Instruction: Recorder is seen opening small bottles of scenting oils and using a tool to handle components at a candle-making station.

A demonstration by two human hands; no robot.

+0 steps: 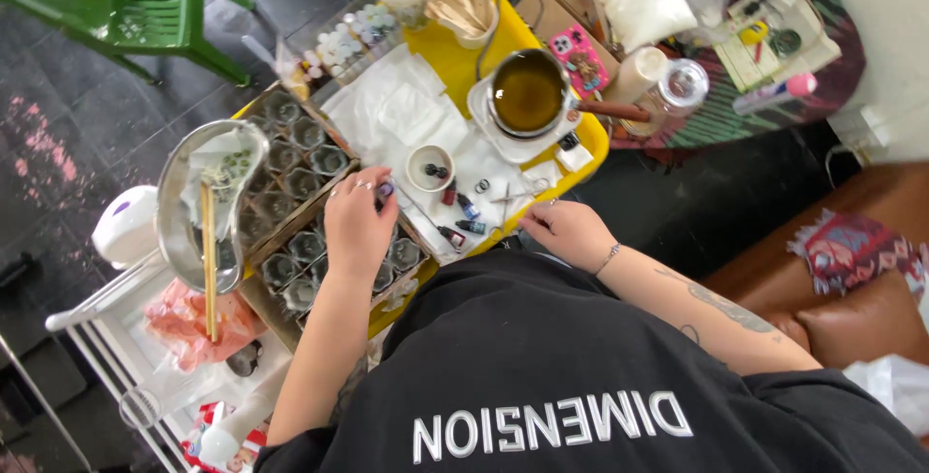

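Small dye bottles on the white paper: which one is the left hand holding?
The purple-capped bottle, pinched in the left hand; the red and blue ones lie loose.

The left hand [356,224] pinches a small bottle [384,190] at frame centre over a tray of glass cups [290,183]. The right hand [571,231] rests on the yellow table [455,62].

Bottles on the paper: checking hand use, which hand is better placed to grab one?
Right hand: it looks empty and lies beside the bottles, while the left hand holds a vial over the glasses.
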